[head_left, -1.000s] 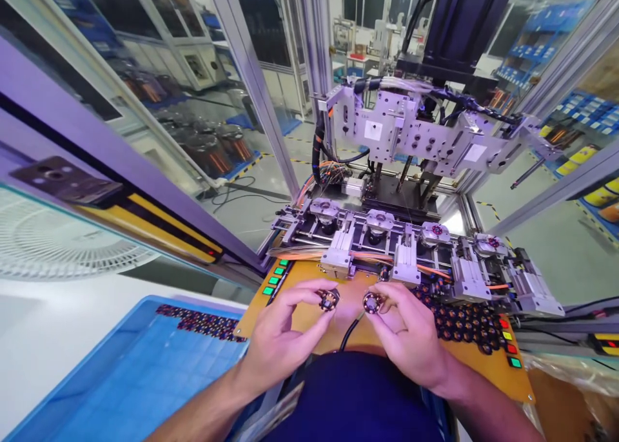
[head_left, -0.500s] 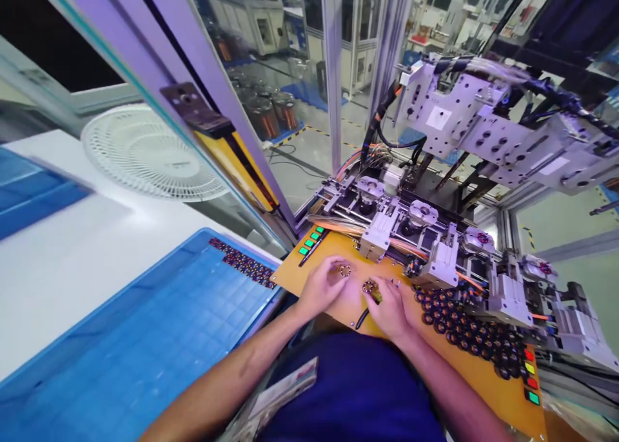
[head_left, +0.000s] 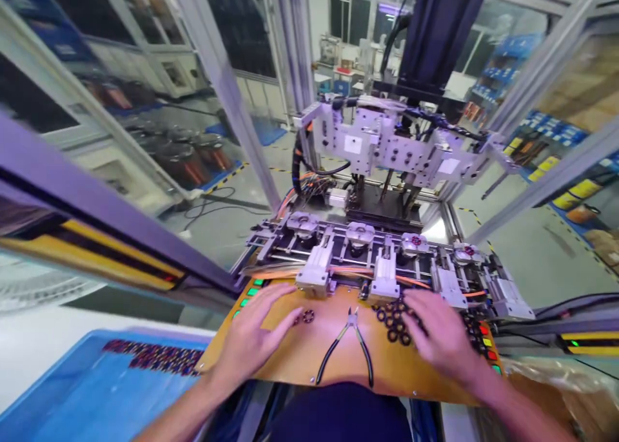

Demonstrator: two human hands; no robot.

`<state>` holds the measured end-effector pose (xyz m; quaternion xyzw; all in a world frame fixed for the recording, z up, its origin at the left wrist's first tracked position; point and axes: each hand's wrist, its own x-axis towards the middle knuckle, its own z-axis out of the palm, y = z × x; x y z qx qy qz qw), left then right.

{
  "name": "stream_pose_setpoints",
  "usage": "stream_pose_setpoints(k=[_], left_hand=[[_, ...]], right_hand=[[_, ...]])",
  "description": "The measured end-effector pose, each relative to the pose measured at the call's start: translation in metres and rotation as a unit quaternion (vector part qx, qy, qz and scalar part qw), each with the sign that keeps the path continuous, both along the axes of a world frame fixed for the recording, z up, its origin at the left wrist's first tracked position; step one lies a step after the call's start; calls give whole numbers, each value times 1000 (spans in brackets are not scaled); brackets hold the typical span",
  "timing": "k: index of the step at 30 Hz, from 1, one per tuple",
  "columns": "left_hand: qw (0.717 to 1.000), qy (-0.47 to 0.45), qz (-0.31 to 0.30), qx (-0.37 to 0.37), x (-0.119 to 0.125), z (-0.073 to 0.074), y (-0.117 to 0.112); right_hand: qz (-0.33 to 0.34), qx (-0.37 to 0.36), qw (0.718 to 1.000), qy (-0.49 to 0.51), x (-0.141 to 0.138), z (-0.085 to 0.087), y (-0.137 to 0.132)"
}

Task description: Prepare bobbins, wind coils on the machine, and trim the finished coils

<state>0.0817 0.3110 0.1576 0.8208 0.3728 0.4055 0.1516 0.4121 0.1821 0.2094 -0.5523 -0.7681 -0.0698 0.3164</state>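
My left hand (head_left: 254, 332) is over the left part of the tan work board (head_left: 338, 358), thumb and fingers apart. Just off its thumb lie two small ring-shaped parts, the clearer one a dark ring (head_left: 308, 316) with reddish and copper tones. My right hand (head_left: 438, 332) reaches over a cluster of black ring parts (head_left: 393, 329) on the right, fingers spread and partly covering them. Whether its fingertips touch any ring cannot be made out. Between my hands lies a pair of side cutters (head_left: 351, 323) with dark handles spread towards me.
Behind the board stands a row of metal clamp fixtures (head_left: 316, 271) under a large machine head (head_left: 387, 139). Green buttons (head_left: 253, 292) line the board's left edge, coloured buttons (head_left: 487, 342) its right. A blue tray (head_left: 72, 390) with rows of rings sits at left.
The view has swung right. My hands have moved apart and no longer hold the rings seen in them; the right one is now over the cluster. The side cutters are in full view.
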Motion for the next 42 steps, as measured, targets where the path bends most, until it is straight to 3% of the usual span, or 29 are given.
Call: stream_pose_setpoints(k=[3,5,7,9,11,15,24,27,30,32,34,36,37,39,42], left_hand=[[986,43,-134,88,67,59,41],[965,142,-207,78,127,84,66],[949,183,-247,74,184,93,85],[932,216,-281,73,230,89,96],[920,241,-302,71,259,80,101],[905,271,-322,62,278,69,103],[887,290,-359,15,289,57,113],[889,273,-367,6,294,63,113],[903,232,-361,7,285,87,100],[915,196,-354,8,262,108,83],[927,149,-344,2,222,127,63],[942,87,-325,-20,168,134,45],[951,58,-302,-38,139,131,37],[969,29,-232,-77,78,109,21],[989,41,-98,-107,-1,47,-5]], right_hand=[[-115,-75,986,-91,91,43,15],[-168,-105,975,-100,140,57,33],[-197,-144,964,-105,172,58,48],[-211,-185,954,-107,189,50,56],[-218,-217,946,-104,196,40,58],[-228,-248,937,-89,198,27,57],[-212,-290,931,-67,208,26,55],[-204,-299,931,-55,210,27,58],[-193,-292,936,-34,211,40,63],[-176,-276,945,-17,206,56,61],[-147,-259,955,0,191,72,54],[-106,-247,963,15,164,84,42],[-81,-240,967,23,145,86,35],[-13,-220,974,47,99,81,20],[85,-239,964,79,13,41,7]])
